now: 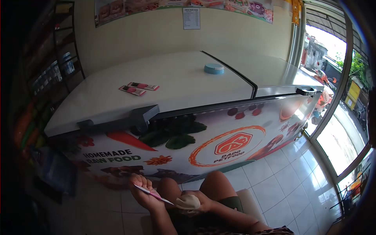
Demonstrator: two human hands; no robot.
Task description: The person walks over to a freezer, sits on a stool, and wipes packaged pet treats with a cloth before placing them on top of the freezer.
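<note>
My left hand [143, 196] is closed around a slim pink-and-white stick [150, 193], tapered like a pen; its exact kind I cannot make out. The stick slants down to the right. Its thin end comes close to a pale cream, rounded thing [188, 202] above my lap, and whether the two touch is unclear. My right hand [201, 199] is wrapped round the right side of that cream thing, with the fingers partly hidden. The cream thing looks soft and folded, but its kind does not show.
A large chest freezer [172, 74] with a printed front stands ahead of my knees. On its lid lie two pink-and-white sachets [139, 88] and a round blue container [214, 69]. Dark shelves [64, 39] rise at left; a glass door [333, 117] is at right.
</note>
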